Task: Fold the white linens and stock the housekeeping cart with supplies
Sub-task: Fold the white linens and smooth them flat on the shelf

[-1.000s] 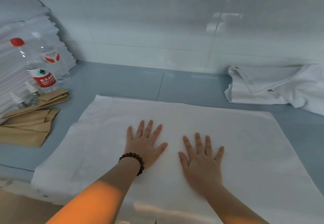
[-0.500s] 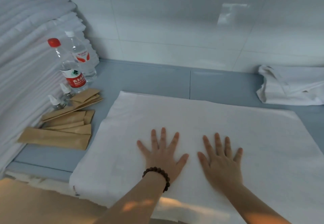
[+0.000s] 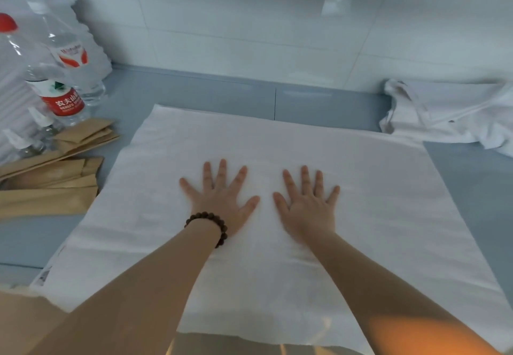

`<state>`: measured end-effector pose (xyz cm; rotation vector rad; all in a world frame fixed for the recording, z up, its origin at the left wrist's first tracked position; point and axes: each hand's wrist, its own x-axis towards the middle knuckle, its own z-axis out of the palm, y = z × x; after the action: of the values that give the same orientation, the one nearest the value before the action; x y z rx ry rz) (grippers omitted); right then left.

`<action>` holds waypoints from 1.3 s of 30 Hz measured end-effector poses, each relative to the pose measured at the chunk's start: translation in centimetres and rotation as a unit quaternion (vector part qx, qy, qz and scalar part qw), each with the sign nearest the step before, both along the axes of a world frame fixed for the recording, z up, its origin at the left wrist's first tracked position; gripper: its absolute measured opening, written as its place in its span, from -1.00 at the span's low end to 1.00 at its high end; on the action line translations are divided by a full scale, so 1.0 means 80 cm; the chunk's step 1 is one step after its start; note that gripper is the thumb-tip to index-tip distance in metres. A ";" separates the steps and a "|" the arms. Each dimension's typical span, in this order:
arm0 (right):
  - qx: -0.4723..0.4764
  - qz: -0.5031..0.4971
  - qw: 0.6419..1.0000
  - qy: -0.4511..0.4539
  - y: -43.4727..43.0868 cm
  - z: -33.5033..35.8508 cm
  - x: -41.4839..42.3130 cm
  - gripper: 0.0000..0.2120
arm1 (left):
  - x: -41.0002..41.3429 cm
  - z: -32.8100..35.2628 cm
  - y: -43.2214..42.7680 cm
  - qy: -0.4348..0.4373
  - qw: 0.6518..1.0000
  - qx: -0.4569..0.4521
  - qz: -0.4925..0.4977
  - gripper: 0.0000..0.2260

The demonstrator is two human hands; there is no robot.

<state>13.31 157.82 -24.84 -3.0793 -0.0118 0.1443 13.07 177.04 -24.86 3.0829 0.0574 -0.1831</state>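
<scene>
Change over the last second: small. The left hand [image 3: 222, 202] and right hand [image 3: 306, 206] were staggered on the flat white rectangular linen sheet [image 3: 277, 143], the left one farther forward. They now lie level, side by side, thumbs near each other but apart. The sheet shows no new fold, and its outline matches the earlier views. Most of the apparent shift is head movement.

Reading: this looks like smoothing, so the fold on this piece is not yet begun. Cart stocking is untouched and no cart is in view.

Hand pose: both palms down, fingers straight and spread, pressing the cloth and clasping nothing. Both forearms reach in from the near edge. A dark wooden bead bracelet [image 3: 208, 224] sits on the left wrist.

Positions relative to the hands:
- The sheet lies directly under both palms, reaching out on every side on the blue-grey counter [image 3: 208, 88].
- A crumpled white linen pile [image 3: 449, 115] lies beyond and outboard of the right hand, well apart.
- Flat brown paper sachets [image 3: 55, 182] lie outboard of the left hand, just off the sheet's edge.
- A clear plastic water bottle with a red label [image 3: 59, 88] stands beyond the sachets.
</scene>
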 end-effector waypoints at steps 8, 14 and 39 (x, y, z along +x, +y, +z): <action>0.001 0.005 1.000 -0.005 -0.010 0.004 -0.014 -0.39 | -0.012 0.006 0.005 0.029 0.999 -0.012 -0.001 -0.26; -0.008 0.006 1.000 0.010 -0.023 0.011 -0.038 -0.41 | -0.063 0.008 0.058 0.089 0.993 -0.029 0.070 -0.21; 0.012 0.070 0.997 -0.007 0.088 0.003 -0.048 -0.47 | -0.012 0.009 0.161 0.012 0.996 -0.024 0.085 -0.34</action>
<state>9.46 164.85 -24.58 -3.0540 -0.2286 0.1265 12.15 189.93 -24.11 3.0087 0.3102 -0.2108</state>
